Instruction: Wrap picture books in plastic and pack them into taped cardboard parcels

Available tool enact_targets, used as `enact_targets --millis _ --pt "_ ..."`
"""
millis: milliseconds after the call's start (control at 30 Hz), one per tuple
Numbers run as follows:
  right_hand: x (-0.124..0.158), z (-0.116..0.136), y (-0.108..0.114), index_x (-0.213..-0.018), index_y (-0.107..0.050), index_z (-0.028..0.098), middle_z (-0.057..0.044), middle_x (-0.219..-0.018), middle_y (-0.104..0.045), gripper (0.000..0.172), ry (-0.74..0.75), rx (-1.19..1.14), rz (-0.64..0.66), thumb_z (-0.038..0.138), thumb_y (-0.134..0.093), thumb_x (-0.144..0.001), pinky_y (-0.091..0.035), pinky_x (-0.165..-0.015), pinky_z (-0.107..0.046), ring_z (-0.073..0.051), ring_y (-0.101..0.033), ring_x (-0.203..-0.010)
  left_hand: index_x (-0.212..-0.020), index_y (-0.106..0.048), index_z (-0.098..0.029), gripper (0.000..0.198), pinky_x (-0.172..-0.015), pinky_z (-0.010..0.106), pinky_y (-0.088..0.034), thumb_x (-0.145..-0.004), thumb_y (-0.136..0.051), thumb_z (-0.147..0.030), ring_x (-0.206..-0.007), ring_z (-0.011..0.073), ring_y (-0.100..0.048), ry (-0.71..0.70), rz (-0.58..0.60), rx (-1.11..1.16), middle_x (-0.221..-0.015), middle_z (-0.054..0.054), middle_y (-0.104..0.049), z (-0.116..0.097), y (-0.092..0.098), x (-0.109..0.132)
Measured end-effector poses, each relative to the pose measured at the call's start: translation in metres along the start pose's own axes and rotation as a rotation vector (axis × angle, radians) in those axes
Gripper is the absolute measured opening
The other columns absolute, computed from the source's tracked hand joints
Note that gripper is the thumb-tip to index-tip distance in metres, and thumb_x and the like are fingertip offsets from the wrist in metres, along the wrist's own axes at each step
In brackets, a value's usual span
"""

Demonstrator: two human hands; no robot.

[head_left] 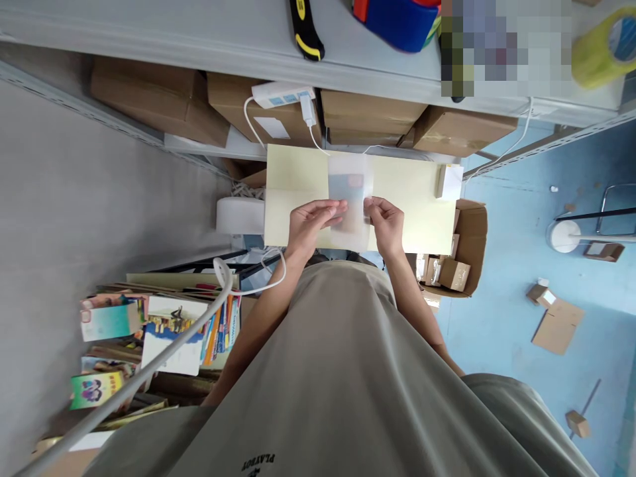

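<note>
Both hands hold a small frosted translucent pouch (pixel 349 192) above a pale yellow board (pixel 407 199). A flat card-like item shows dimly through the pouch. My left hand (pixel 312 224) pinches the pouch's left edge, fingers closed on it. On the pouch's right edge, my right hand (pixel 385 222) pinches with thumb and fingers. A small white box (pixel 450 181) sits at the board's right end.
A grey shelf (pixel 199 40) carries a black-yellow tool (pixel 305 30), a blue container (pixel 400 23) and a tape roll (pixel 601 46). Cardboard boxes (pixel 159 99) and a white power strip (pixel 281 95) sit below. Books (pixel 169 331) stack at left. An open carton (pixel 460 255) and scraps lie on the blue floor.
</note>
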State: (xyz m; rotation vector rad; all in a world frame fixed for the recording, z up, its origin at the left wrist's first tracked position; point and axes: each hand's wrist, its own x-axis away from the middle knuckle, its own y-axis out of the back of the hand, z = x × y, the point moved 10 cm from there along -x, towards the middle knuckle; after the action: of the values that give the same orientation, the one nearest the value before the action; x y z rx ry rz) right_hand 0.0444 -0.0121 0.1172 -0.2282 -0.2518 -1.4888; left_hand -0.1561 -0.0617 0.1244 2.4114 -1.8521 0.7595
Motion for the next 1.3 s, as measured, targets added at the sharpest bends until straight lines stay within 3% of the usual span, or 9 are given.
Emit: enact_targets --millis 300,400,467,633,833,967,1100,1167,1300 --pt "-0.001 -0.003 0.003 -0.108 -0.084 0.024 -0.002 -0.083 -0.075 0.063 -0.012 -0.016 0.014 0.084 -0.082 -0.09 -0.063 -0.078 -0.033 -0.018 -0.069 -0.08 -0.11 -0.085 -0.019 0.052 -0.092 0.045 -0.071 -0.084 -0.094 -0.062 -0.105 0.0313 -0.087 -0.01 -0.06 -0.078 -0.117 0.014 -0.089 0.009 0.008 0.002" --pt "-0.002 -0.005 0.003 -0.107 -0.084 0.025 0.001 -0.076 -0.068 0.065 -0.018 -0.014 0.018 0.087 -0.082 -0.088 -0.063 -0.075 -0.033 -0.017 -0.066 -0.075 -0.123 -0.083 -0.024 0.05 -0.092 0.041 -0.069 -0.093 -0.083 -0.065 -0.119 0.0315 -0.084 -0.101 -0.188 -0.151 -0.137 0.013 -0.085 0.009 0.027 -0.004" --pt "-0.003 -0.008 0.001 -0.106 -0.084 0.025 0.002 -0.074 -0.065 0.066 -0.018 -0.038 0.038 0.088 -0.082 -0.086 -0.062 -0.073 -0.032 -0.016 -0.063 -0.072 -0.128 -0.082 -0.026 0.053 -0.098 0.041 -0.068 -0.093 -0.082 -0.066 -0.131 0.0321 -0.08 -0.121 -0.19 -0.149 -0.143 0.013 -0.083 0.014 0.031 -0.009" --pt "-0.011 -0.02 -0.004 -0.108 -0.084 0.024 0.0 -0.08 -0.072 0.071 -0.002 -0.021 0.108 0.092 -0.076 -0.089 -0.065 -0.076 -0.033 -0.018 -0.069 -0.079 -0.11 -0.085 -0.02 0.063 -0.094 0.046 -0.068 -0.076 -0.097 -0.072 -0.117 0.0368 -0.082 0.044 0.06 0.021 -0.114 0.014 -0.087 0.044 0.013 -0.02" --pt "-0.005 -0.001 0.016 -0.125 -0.084 0.024 -0.012 -0.119 -0.085 0.062 0.155 0.208 -0.106 0.079 -0.068 -0.102 -0.069 -0.099 -0.042 -0.027 -0.081 -0.114 -0.11 -0.086 -0.022 0.059 -0.091 0.039 -0.067 -0.081 -0.095 -0.073 -0.113 0.032 -0.081 -0.115 -0.161 -0.085 -0.101 0.008 -0.087 0.029 0.031 -0.015" --pt "0.016 0.015 -0.028 -0.134 -0.082 0.026 -0.012 -0.132 -0.085 0.062 0.178 0.233 -0.016 0.077 -0.072 -0.101 -0.069 -0.107 -0.044 -0.029 -0.081 -0.124 -0.12 -0.088 -0.022 0.046 -0.105 0.04 -0.066 -0.093 -0.089 -0.059 -0.122 0.0321 -0.081 -0.212 -0.207 -0.263 -0.114 0.007 -0.088 0.012 0.012 0.004" --pt "0.02 0.01 -0.051 -0.134 -0.08 0.029 -0.008 -0.121 -0.086 0.064 0.149 0.244 -0.003 0.082 -0.069 -0.101 -0.069 -0.102 -0.04 -0.028 -0.081 -0.118 -0.127 -0.088 -0.026 0.044 -0.114 0.047 -0.066 -0.089 -0.092 -0.047 -0.137 0.035 -0.077 -0.231 -0.02 -0.287 -0.144 0.008 -0.083 0.01 -0.01 0.014" --pt "0.014 0.004 -0.046 -0.124 -0.082 0.026 -0.008 -0.103 -0.084 0.066 0.15 0.262 -0.016 0.085 -0.06 -0.104 -0.067 -0.092 -0.038 -0.027 -0.08 -0.106 -0.129 -0.087 -0.025 0.045 -0.115 0.047 -0.066 -0.092 -0.089 -0.049 -0.144 0.0357 -0.073 -0.219 0.007 -0.272 -0.151 0.012 -0.079 0.015 0.003 0.01" --pt "0.0 -0.01 -0.038 -0.111 -0.082 0.023 -0.003 -0.082 -0.073 0.07 0.131 0.264 0.038 0.089 -0.062 -0.101 -0.059 -0.074 -0.034 -0.022 -0.07 -0.082 -0.136 -0.08 -0.026 0.061 -0.114 0.044 -0.063 -0.088 -0.094 -0.062 -0.146 0.034 -0.07 -0.11 -0.219 -0.208 -0.156 0.015 -0.076 0.041 0.076 -0.017"
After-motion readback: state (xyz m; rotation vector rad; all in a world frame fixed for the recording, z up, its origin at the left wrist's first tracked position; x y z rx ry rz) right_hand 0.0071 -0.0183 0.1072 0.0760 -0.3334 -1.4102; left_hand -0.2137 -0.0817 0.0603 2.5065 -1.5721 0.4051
